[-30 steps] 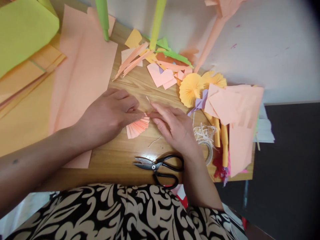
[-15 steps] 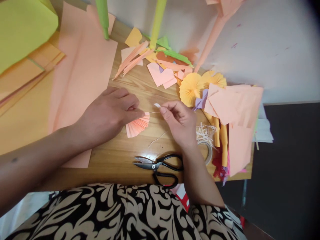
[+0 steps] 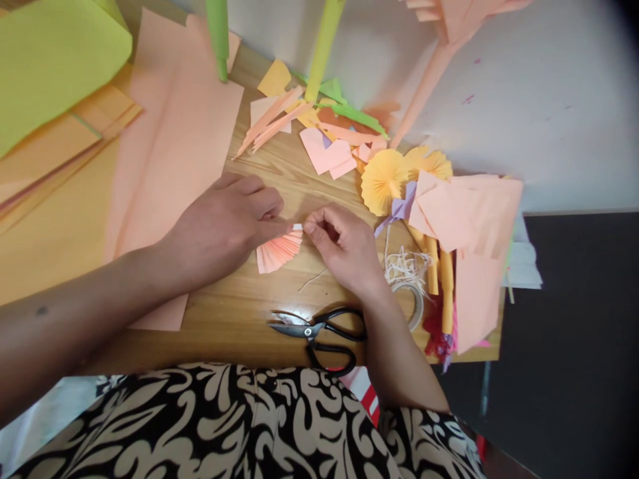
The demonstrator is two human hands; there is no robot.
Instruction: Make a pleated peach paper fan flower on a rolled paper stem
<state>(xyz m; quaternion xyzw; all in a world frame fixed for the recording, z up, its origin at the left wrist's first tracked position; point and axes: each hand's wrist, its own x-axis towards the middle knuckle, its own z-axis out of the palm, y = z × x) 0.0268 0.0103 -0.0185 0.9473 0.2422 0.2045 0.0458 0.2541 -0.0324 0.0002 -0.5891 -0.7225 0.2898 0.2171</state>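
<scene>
A small pleated peach paper fan [image 3: 280, 253] lies on the wooden table, its straight edge pinched under the fingers of my left hand [image 3: 224, 223]. My right hand [image 3: 345, 251] is closed, thumb against forefinger, on a short strip of white tape [image 3: 298, 227]. The strip's left end meets the top right corner of the fan. Below the right hand lies a loose thin string [image 3: 313, 279]. Scissors [image 3: 309, 331] with black handles rest near the table's front edge, blades parted. A tape roll [image 3: 415, 307] sits beside my right forearm, next to a tangle of white string [image 3: 407, 267].
Large peach [image 3: 164, 133] and lime sheets [image 3: 60, 66] cover the left side. Paper scraps [image 3: 327, 153] and yellow pleated rosettes [image 3: 383, 181] lie along the wall. Rolled paper stems [image 3: 322, 53] stand at the back. Peach sheets [image 3: 476, 286] lie at the right edge.
My right hand has moved left and brought the white tape strip down to the fan's corner. The left hand still holds the fan against the table.
</scene>
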